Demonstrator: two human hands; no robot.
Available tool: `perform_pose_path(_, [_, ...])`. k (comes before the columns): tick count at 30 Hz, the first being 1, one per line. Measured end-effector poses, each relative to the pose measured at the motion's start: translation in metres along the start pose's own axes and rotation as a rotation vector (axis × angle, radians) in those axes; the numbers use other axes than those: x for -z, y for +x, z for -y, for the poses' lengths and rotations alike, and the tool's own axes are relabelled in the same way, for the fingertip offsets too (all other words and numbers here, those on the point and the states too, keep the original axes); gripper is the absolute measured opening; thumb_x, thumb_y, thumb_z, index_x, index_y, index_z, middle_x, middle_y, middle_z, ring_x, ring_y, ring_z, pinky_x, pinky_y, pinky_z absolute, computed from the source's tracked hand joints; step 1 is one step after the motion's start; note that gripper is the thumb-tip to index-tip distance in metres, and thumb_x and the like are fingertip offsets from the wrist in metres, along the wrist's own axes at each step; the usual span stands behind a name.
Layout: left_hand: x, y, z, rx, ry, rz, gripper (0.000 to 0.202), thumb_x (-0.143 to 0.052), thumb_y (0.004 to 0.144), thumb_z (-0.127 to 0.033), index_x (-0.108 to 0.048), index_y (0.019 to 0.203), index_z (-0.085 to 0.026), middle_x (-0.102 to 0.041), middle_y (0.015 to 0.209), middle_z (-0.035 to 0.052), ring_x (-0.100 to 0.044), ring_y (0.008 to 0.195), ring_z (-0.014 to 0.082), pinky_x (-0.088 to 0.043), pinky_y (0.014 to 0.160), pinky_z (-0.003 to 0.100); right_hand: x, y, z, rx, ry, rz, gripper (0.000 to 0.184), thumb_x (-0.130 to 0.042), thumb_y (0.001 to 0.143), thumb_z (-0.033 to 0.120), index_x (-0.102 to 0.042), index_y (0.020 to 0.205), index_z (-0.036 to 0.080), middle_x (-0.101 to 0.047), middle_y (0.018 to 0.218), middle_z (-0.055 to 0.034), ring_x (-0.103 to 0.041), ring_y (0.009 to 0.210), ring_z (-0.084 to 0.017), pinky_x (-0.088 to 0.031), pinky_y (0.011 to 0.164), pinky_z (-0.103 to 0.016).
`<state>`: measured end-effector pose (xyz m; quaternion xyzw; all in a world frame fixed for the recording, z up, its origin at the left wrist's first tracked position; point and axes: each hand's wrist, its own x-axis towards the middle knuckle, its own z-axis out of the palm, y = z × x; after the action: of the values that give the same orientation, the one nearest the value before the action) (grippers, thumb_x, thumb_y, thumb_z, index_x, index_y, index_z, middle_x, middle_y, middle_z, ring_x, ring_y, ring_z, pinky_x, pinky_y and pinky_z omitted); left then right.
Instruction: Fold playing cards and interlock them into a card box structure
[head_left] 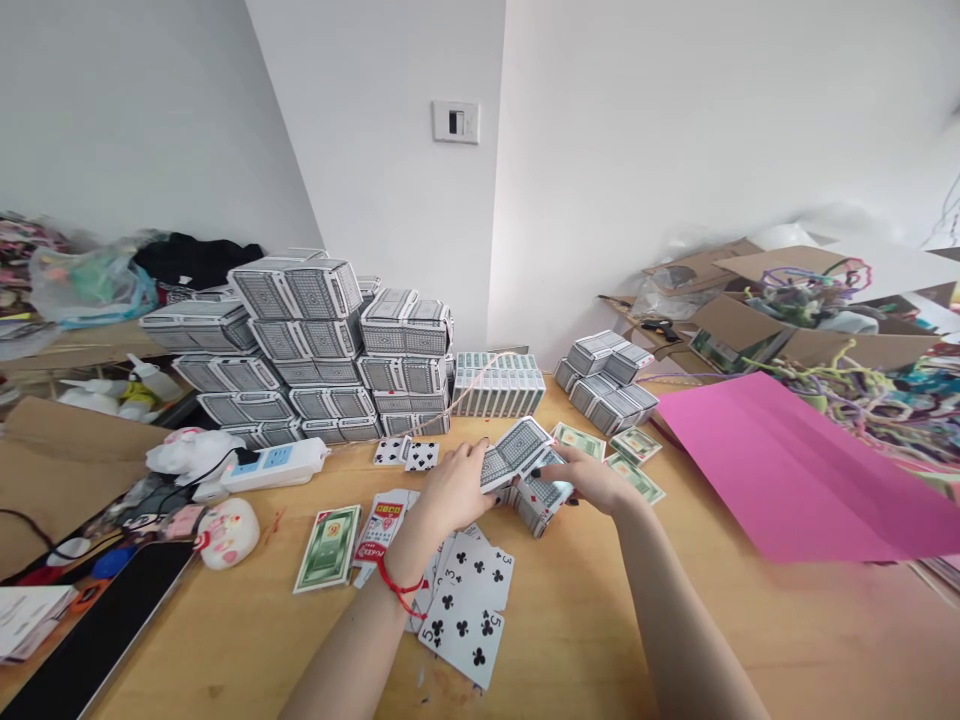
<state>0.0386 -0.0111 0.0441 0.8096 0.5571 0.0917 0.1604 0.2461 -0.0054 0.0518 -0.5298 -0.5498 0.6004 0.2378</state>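
Observation:
My left hand [457,485] grips the left side of a block of folded playing cards [517,450] with grey patterned backs. From the other side my right hand [589,480] holds the same block, its dark-nailed fingers lying across the top. A red cord circles my left wrist. Loose playing cards [469,600], among them a three and a five of clubs, lie face up below my hands. Left of them are a red card box [385,525] and a green card pack [328,548]. More green packs [634,478] rest just beyond my right hand.
Stacks of folded-card blocks [300,340] stand at the back left, with a smaller stack [606,380] at the back right. A row of green packs [499,385] sits between them. A pink sheet [795,470], power strip [274,465] and black-screened device [105,640] lie around.

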Motion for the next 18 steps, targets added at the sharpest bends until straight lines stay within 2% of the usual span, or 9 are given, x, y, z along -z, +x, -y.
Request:
perform_pose_path(12, [0.0012, 0.0, -0.0018, 0.003, -0.06, 0.004, 0.061, -0.061, 0.065, -0.025, -0.039, 0.121, -0.02, -0.052, 0.118, 0.0109, -0.048, 0.111, 0.0274, -0.037, 0.087, 0.032, -0.002, 0.0016, -0.0009, 0.025, -0.037, -0.009, 0.015, -0.055, 0.065, 0.024, -0.058, 0.077, 0.016, -0.054, 0.054, 0.004, -0.043, 0.042, -0.007, -0.028, 0.036, -0.016])
perform_pose_path(18, [0.0041, 0.0009, 0.0016, -0.023, -0.134, 0.009, 0.058, -0.064, 0.063, -0.029, -0.044, 0.117, -0.02, -0.054, 0.117, 0.0097, -0.05, 0.108, 0.0274, -0.038, 0.087, 0.032, -0.0051, 0.0018, 0.0004, 0.028, -0.067, -0.051, 0.015, -0.056, 0.067, 0.023, -0.058, 0.08, 0.016, -0.056, 0.055, 0.0041, -0.046, 0.043, -0.007, -0.034, 0.035, -0.016])
